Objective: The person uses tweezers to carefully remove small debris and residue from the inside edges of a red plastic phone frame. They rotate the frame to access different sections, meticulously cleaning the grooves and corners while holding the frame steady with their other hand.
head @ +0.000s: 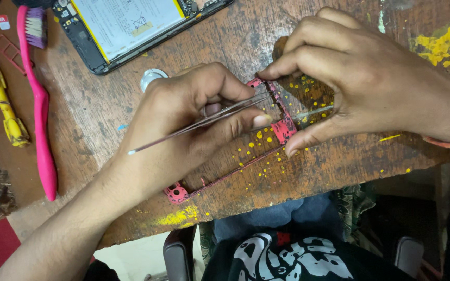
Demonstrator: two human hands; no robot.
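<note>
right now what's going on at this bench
A person is working on a thin pink phone frame lying on a worn, paint-spattered wooden table. The left hand holds metal tweezers with the tips at the frame's upper corner, while the right hand pinches and steadies that same end. An opened phone lies at the top, with a pink toothbrush and a yellow screwdriver off to the left.

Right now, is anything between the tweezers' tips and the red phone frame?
Nothing visible. The left hand holds the tweezers with their tips right at the red phone frame, which the right hand pinches at its top and corner.
</note>
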